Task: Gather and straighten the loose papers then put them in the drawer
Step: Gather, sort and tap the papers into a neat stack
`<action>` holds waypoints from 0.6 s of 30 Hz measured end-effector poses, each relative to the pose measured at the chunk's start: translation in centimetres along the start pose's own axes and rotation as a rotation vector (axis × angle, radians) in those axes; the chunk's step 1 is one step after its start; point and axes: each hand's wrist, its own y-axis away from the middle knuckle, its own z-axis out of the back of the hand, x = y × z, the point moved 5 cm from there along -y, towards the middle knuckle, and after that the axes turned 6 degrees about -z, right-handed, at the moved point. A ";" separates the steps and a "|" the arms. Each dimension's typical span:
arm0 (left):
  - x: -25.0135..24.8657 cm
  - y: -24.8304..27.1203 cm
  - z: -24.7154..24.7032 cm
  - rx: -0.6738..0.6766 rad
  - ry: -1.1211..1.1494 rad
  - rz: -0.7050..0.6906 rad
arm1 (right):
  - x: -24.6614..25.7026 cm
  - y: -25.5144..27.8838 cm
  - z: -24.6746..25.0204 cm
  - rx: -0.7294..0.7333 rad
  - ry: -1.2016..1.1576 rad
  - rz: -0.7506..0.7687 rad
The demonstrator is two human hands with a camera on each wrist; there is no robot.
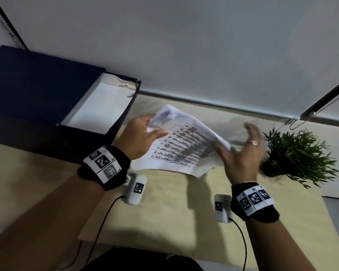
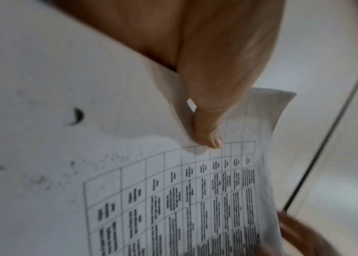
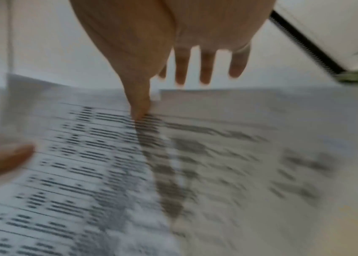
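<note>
The papers [image 1: 184, 141] are pinched at their left end by the left hand [image 1: 141, 137] and held above the table [image 1: 164, 216] — the right hand [image 1: 241, 153], fingers spread, is kept at their right edge. The open drawer [image 1: 98, 106] is seen just left of them, a plant [image 1: 296, 153] near the table's right edge.

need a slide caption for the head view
Left hand grips a sheaf of printed papers beside the open drawer; right hand open at its far edge.

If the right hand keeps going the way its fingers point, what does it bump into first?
Probably the window blind. The right hand is open, fingers pointing up and away over the table, past the papers. The plant sits off to its right. Depth is unclear.
</note>
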 end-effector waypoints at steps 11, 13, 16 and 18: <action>5.9 4.5 -0.8 -0.279 0.251 0.325 | -7.0 0.5 -2.7 0.278 -0.671 -0.449; 6.1 5.5 -1.0 -0.376 0.216 0.308 | -7.1 0.9 -2.9 0.227 -0.662 -0.422; 8.0 7.6 -1.7 -0.337 0.077 0.450 | -8.0 3.4 -4.1 0.252 -0.467 -0.459; 9.0 8.6 -3.0 -0.221 0.130 0.455 | -7.9 5.0 -4.8 0.306 -0.474 -0.477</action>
